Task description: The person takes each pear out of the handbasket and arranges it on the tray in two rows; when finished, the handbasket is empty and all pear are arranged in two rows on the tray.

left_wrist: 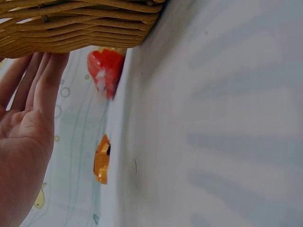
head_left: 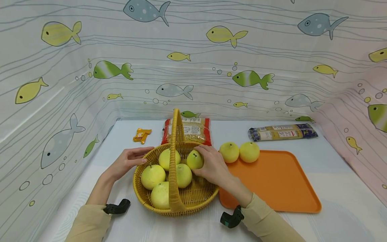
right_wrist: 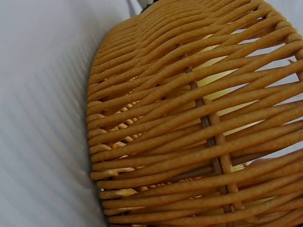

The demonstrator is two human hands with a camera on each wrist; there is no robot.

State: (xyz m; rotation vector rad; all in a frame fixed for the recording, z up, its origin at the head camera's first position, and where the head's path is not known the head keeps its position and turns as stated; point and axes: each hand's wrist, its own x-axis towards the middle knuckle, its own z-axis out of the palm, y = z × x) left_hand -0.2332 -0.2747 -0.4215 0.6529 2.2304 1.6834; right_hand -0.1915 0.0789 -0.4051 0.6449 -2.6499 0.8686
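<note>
Here, basket (head_left: 142, 198) upright, handle (head_left: 174, 161) front-to-back

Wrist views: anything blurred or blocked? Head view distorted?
Left wrist: soft focus, orange packet smeared, left hand fills the edge. Right wrist: basket weave blocks nearly everything, near strands blurred. Head: even light, sharp, backdrop lines bow at the edges.

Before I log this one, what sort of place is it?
Probably a staged tabletop recording booth, not a real kitchen: a fish-print curtain walls in the white table on three sides, and groceries are laid out around a wicker basket and orange tray.
</note>
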